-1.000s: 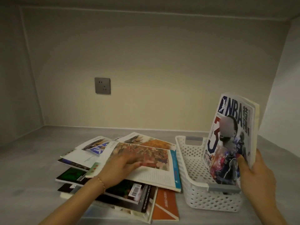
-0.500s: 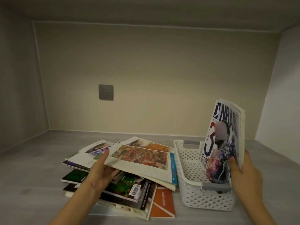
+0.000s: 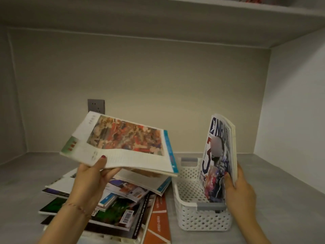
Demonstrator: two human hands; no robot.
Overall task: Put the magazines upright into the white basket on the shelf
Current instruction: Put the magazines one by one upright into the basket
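The left hand (image 3: 89, 180) has its grip closed on a painted-cover magazine (image 3: 121, 143), thumb on top near the lower edge and fingers underneath. That magazine is held clear above the pile, lying nearly flat, its long axis running left to right and its blue spine edge pointing right toward the basket. The right hand (image 3: 239, 191) is clenched around the lower right edge of the NBA magazine (image 3: 217, 155), which stands upright inside the white basket (image 3: 202, 219), long axis vertical, cover facing left, bottom edge down in the basket near its right wall.

Nearest the viewer, the pile of magazines (image 3: 112, 213) lies flat and fanned out on the grey shelf (image 3: 21, 191), with an orange-covered one (image 3: 157, 219) poking out at the pile's right side, just beside the basket. The basket sits to the right of the pile, its long side running away toward the back wall. Farther back, a grey wall socket (image 3: 96, 106) shows on the wall, partly behind the lifted magazine's corner.
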